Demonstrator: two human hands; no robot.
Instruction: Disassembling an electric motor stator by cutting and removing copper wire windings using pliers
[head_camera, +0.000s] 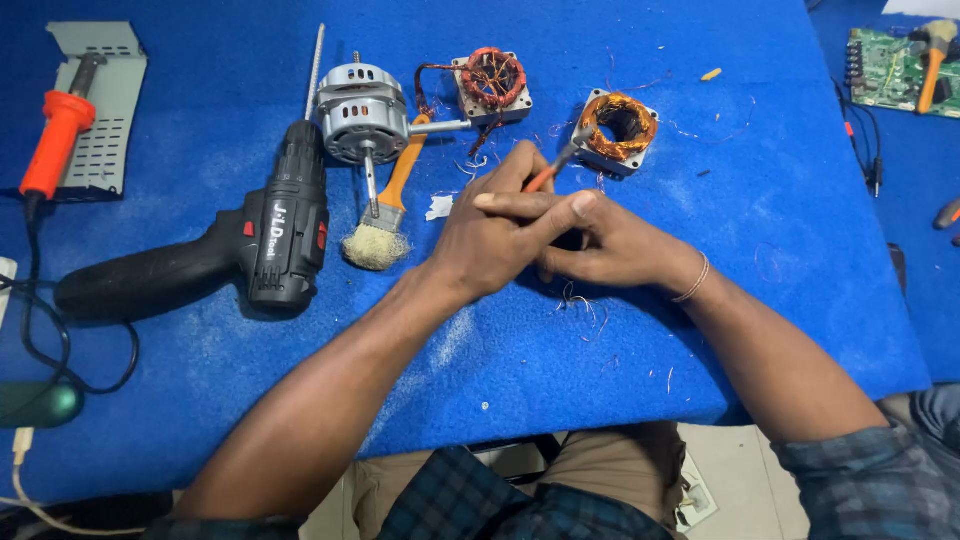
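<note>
Both hands meet mid-tabletop (760, 200). The left hand (490, 235) and right hand (610, 245) each hold a closed grip on an orange-handled tool (548, 174), whose tip touches the copper-wound stator (618, 128). A cordless drill (255, 250) lies well apart, leftward.

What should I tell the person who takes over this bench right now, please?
Left hand: laid over the right, gripping the orange-handled tool with it.
Right hand: under the left, on the same tool.
The tool's tip is at the stator with copper windings, which sits on the blue mat; windings are in place.
A second wound stator, motor, brush and cordless drill lie to the left. Loose wire strands lie by the hands.
</note>
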